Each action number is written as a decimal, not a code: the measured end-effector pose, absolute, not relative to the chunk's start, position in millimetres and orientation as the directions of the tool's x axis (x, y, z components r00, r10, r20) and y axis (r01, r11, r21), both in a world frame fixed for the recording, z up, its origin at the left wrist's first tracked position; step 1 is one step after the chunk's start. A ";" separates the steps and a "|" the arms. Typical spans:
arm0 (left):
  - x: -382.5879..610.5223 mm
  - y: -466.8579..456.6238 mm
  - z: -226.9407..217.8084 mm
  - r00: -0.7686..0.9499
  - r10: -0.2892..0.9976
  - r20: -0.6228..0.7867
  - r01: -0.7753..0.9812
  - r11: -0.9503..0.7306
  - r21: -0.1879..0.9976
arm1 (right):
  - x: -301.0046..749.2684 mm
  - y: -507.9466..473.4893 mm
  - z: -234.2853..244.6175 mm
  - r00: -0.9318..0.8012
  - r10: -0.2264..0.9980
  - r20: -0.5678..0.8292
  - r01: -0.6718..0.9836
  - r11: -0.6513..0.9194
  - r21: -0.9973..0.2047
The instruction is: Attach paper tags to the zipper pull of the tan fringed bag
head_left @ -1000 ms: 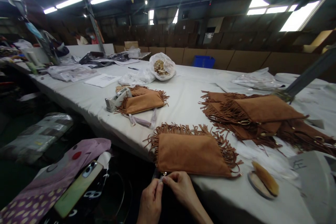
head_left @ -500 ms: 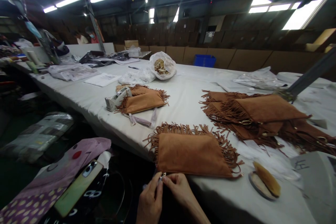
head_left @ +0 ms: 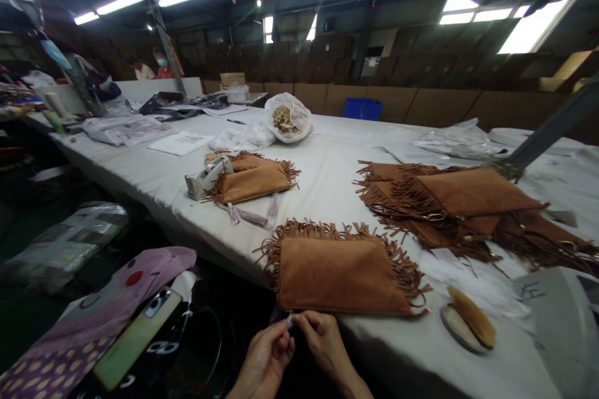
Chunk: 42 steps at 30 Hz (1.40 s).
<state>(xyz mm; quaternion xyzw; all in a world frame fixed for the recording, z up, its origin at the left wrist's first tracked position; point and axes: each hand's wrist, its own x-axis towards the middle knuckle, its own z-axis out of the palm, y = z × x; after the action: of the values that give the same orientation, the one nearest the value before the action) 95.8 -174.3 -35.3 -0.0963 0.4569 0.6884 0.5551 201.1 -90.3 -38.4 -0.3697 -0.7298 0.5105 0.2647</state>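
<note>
A brown fringed suede bag (head_left: 334,274) lies flat at the table's front edge, its fringe along the far side and right end. Just below its near left corner, my left hand (head_left: 267,349) is closed in a pinch on a small pale wrapping strip (head_left: 289,322). From the right, my right hand (head_left: 324,340) comes up to the same strip, thumb and forefinger pressed together on it. The strip sits at the metal fitting on the bag's corner; fingers hide most of that fitting.
Several more fringed bags (head_left: 477,196) are piled at right. A tape dispenser (head_left: 208,177) stands beside another bag (head_left: 257,181). A brush (head_left: 470,321) lies near a white machine (head_left: 556,318). At lower left, a phone (head_left: 138,336) rests on cloth. Further back is a plastic bag (head_left: 289,118).
My left hand has moved slightly down and left and turned, its fingers more curled. The pale strip now shows more between the fingertips. My right hand stays nearly in place.
</note>
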 end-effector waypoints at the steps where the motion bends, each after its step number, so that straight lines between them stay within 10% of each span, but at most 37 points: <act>1: 95.8 -174.2 -34.5 -0.394 0.687 -0.611 -0.824 0.030 0.565 | 204.0 -89.9 -41.1 -0.558 0.830 0.024 0.298 0.227 -0.927; 7: 99.9 -180.3 -24.9 -0.642 0.690 -0.334 -0.363 0.110 0.925 | 224.8 -103.7 -37.5 -0.294 0.953 -0.077 0.394 0.047 -0.918; 15: 103.8 -184.3 -37.5 -0.579 0.762 -0.290 -0.282 0.147 0.948 | 188.0 -126.4 -17.0 -0.552 0.810 -0.201 0.019 -0.229 -0.973; 24: 93.5 -183.6 -18.7 0.126 0.867 -0.482 -0.941 0.259 0.220 | 184.7 -119.0 -20.3 -0.646 0.669 -0.369 -0.065 -0.529 -0.846; 29: 87.0 -188.9 -6.4 0.151 0.879 -0.452 -0.925 0.287 0.250 | 205.1 -106.9 12.1 -0.707 0.652 -0.274 -0.006 -0.393 -0.919; 33: 67.1 -195.5 -7.5 0.108 0.821 -0.560 -0.624 0.495 0.605 | 262.0 -75.8 31.9 -0.511 0.851 -0.124 0.281 0.029 -0.959; 37: 42.2 -187.0 -5.6 -0.214 0.840 -0.499 -0.323 0.421 0.847 | 341.4 -35.6 20.4 -0.150 0.937 0.315 0.613 0.339 -0.714; 42: 54.1 -150.3 -3.9 -0.304 0.856 -0.419 -0.472 0.246 0.847 | 388.1 -15.2 -18.0 0.048 0.878 0.475 0.809 0.245 -0.534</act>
<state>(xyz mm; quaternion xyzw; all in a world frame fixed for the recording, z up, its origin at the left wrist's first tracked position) 54.1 -150.3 -3.9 0.1736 0.5527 0.5888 0.5636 388.1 -15.2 -18.0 -0.6128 -0.6886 0.0448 0.3851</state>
